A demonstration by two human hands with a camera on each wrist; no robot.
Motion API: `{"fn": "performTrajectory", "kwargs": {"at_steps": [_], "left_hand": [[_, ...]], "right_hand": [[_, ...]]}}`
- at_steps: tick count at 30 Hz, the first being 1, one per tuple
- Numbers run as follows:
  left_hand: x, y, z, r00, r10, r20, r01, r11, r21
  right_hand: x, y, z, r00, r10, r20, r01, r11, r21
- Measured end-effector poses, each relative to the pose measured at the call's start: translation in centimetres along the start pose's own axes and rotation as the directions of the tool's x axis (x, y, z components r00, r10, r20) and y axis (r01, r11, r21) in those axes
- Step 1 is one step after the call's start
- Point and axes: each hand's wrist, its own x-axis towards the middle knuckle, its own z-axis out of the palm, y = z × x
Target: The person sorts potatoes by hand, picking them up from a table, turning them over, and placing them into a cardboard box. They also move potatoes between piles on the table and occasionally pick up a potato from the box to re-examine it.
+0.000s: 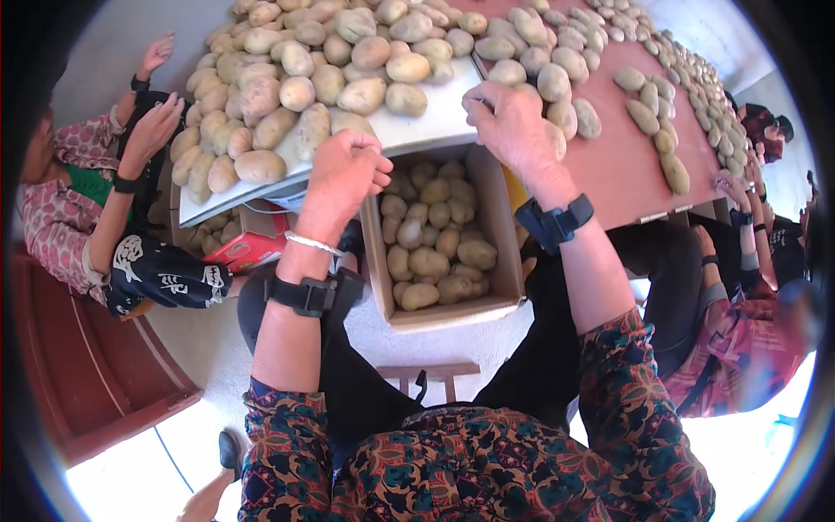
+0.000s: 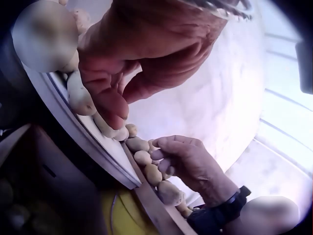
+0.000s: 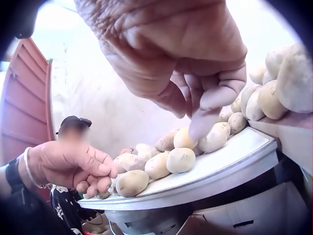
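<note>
My left hand (image 1: 346,172) is raised over the front edge of the white tabletop (image 1: 445,109), its fingers loosely bent with nothing between them. My right hand (image 1: 513,126) hovers across from it near the seam with the red-brown tabletop (image 1: 609,157), fingers slack and no potato in them. Below and between both hands stands an open cardboard box (image 1: 513,252), partly filled with potatoes (image 1: 428,261). A large heap of potatoes (image 1: 296,93) covers the white top beyond my left hand. More potatoes (image 1: 554,83) lie right behind my right hand.
A person's arm (image 1: 122,187) reaches in at the left, beside a red box (image 1: 248,248) under the table. Other people's hands (image 1: 735,191) are at the far right edge. Rows of potatoes (image 1: 661,122) extend across the red-brown top. A small wooden stool (image 1: 435,371) is on the floor.
</note>
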Motion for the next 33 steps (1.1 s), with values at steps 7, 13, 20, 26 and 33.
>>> {"fn": "performTrajectory", "kwargs": {"at_steps": [7,13,20,26,33], "left_hand": [[0.0,-2.4,0.3,0.987,-0.158,-0.030,0.098,0.740,-0.665],[0.4,-3.9,0.0,0.889,-0.427,-0.164,0.100,0.530,-0.842],[0.5,-3.7,0.7,0.961,-0.251,-0.115,0.085,0.666,-0.741],[-0.2,-2.8,0.9,0.961,-0.249,-0.121,0.087,0.686,-0.722],[0.2,-2.7,1.2,0.968,-0.189,-0.166,0.000,0.659,-0.752]], "right_hand": [[-0.4,-2.9,3.7,0.996,-0.088,0.017,0.087,0.994,0.062],[-0.8,-5.2,8.2,0.967,-0.161,0.198,0.142,0.984,0.109],[-0.8,-4.6,9.9,0.969,-0.146,0.199,0.111,0.978,0.178],[-0.6,-5.4,7.7,0.957,-0.015,0.290,-0.040,0.983,0.181],[-1.0,-4.5,5.5,0.794,0.215,0.568,-0.604,0.377,0.702]]}}
